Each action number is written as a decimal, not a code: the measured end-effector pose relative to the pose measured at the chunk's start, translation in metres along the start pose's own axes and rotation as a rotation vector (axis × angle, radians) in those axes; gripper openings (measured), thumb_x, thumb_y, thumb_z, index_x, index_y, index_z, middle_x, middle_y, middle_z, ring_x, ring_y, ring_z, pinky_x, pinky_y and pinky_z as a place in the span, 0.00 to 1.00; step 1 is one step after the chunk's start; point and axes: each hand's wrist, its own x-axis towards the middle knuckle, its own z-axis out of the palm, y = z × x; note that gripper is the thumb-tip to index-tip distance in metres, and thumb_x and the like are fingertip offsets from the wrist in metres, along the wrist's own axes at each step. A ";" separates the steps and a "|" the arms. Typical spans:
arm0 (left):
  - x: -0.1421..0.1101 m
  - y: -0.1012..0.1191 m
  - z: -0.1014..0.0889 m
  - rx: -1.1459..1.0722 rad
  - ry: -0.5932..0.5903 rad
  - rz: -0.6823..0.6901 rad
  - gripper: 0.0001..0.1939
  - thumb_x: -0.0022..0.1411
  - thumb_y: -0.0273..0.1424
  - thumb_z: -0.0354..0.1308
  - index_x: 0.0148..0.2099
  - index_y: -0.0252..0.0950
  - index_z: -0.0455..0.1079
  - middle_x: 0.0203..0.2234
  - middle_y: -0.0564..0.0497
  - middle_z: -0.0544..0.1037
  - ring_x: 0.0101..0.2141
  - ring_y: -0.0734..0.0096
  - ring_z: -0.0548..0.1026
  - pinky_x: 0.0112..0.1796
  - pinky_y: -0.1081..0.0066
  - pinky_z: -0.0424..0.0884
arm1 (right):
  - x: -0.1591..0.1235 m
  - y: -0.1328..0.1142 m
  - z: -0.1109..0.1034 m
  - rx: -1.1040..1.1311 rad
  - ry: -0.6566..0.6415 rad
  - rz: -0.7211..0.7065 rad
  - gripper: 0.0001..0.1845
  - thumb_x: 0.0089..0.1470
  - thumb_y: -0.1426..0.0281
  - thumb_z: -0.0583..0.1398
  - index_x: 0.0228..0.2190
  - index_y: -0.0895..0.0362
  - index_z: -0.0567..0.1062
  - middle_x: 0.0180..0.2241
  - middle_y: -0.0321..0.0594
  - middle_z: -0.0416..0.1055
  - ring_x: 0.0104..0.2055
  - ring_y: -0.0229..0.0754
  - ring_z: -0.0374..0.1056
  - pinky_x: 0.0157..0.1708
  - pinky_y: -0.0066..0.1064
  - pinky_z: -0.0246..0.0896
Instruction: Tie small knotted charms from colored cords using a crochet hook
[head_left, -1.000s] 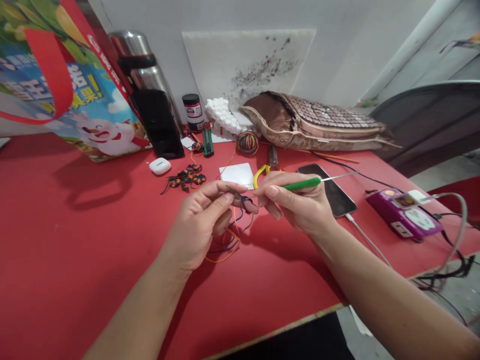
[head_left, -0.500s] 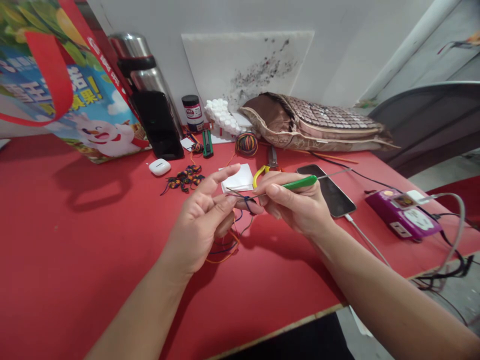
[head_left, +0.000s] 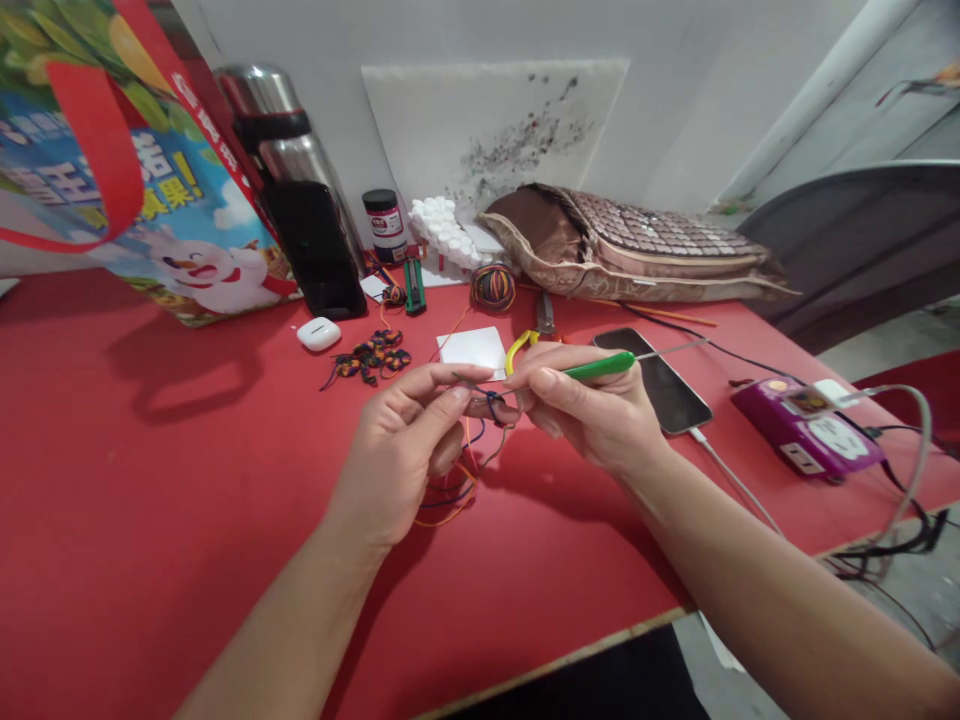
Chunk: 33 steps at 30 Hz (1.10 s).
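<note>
My right hand (head_left: 589, 400) grips a crochet hook (head_left: 600, 368) by its green handle; its thin metal shaft points left toward my other hand. My left hand (head_left: 420, 425) is closed, thumb against fingers, pinching multicoloured yarn (head_left: 493, 397). A small dark loop of that yarn sits around the hook's shaft between the two hands. Loose orange and blue strands (head_left: 454, 505) hang below my left hand onto the red table. Beyond the hands lies a white paper square (head_left: 474, 350). A crocheted multicoloured piece (head_left: 371, 357) rests to its left, and a yarn ball (head_left: 493, 288) sits behind it.
Yellow-handled pliers (head_left: 525, 345) and a phone with a cable (head_left: 656, 378) lie near my right hand. Right of them is a purple power strip (head_left: 806, 428). At the back stand a steel flask (head_left: 300, 160), a black phone (head_left: 319, 250), a jar (head_left: 385, 225) and a cushion (head_left: 637, 245).
My left index finger, raised earlier, has come down toward the hook and yarn. My right hand and the hook have hardly moved.
</note>
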 end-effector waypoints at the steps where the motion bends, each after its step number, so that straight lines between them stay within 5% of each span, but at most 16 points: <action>1: 0.000 -0.001 -0.001 0.002 -0.008 0.003 0.11 0.63 0.30 0.69 0.48 0.39 0.83 0.27 0.48 0.85 0.14 0.87 0.53 0.18 0.76 0.44 | 0.000 0.000 0.000 -0.004 0.002 0.001 0.07 0.63 0.71 0.68 0.37 0.52 0.90 0.28 0.38 0.78 0.19 0.30 0.64 0.18 0.25 0.58; 4: 0.000 -0.003 -0.003 0.047 -0.036 0.048 0.17 0.66 0.29 0.67 0.56 0.43 0.82 0.25 0.51 0.82 0.15 0.85 0.54 0.18 0.76 0.46 | 0.000 0.000 0.000 -0.015 -0.004 -0.001 0.07 0.63 0.70 0.69 0.38 0.51 0.90 0.28 0.38 0.79 0.19 0.31 0.65 0.19 0.26 0.59; 10: -0.001 -0.002 -0.001 0.139 -0.049 0.137 0.07 0.65 0.26 0.65 0.42 0.40 0.85 0.22 0.52 0.80 0.15 0.84 0.54 0.18 0.76 0.47 | -0.001 0.002 0.000 -0.017 -0.012 -0.013 0.07 0.63 0.71 0.68 0.38 0.51 0.90 0.28 0.38 0.79 0.20 0.31 0.66 0.19 0.25 0.59; 16: 0.000 -0.001 0.001 0.058 -0.027 0.067 0.02 0.65 0.28 0.66 0.38 0.38 0.75 0.26 0.50 0.85 0.13 0.85 0.55 0.17 0.78 0.48 | -0.001 0.001 -0.001 -0.011 -0.039 -0.006 0.08 0.64 0.71 0.68 0.40 0.51 0.90 0.28 0.38 0.79 0.21 0.30 0.66 0.19 0.25 0.59; 21: 0.001 -0.002 0.004 0.034 0.043 0.044 0.07 0.61 0.28 0.66 0.36 0.37 0.70 0.18 0.54 0.79 0.13 0.85 0.55 0.16 0.80 0.50 | -0.002 0.001 0.001 -0.067 -0.022 -0.051 0.08 0.63 0.72 0.68 0.40 0.51 0.90 0.28 0.38 0.80 0.20 0.31 0.65 0.20 0.26 0.59; 29: 0.000 0.002 0.006 -0.093 0.079 -0.040 0.10 0.54 0.28 0.69 0.32 0.35 0.69 0.15 0.59 0.72 0.12 0.87 0.51 0.16 0.80 0.46 | -0.001 0.002 0.002 -0.100 0.013 -0.062 0.08 0.63 0.72 0.68 0.40 0.50 0.90 0.30 0.38 0.81 0.20 0.31 0.65 0.20 0.28 0.60; 33: -0.002 0.005 0.004 -0.123 0.037 -0.082 0.10 0.54 0.27 0.70 0.33 0.33 0.71 0.19 0.53 0.78 0.13 0.88 0.51 0.17 0.79 0.43 | -0.001 0.001 0.002 -0.034 0.025 -0.019 0.07 0.63 0.70 0.68 0.38 0.51 0.90 0.30 0.39 0.81 0.20 0.32 0.66 0.17 0.26 0.58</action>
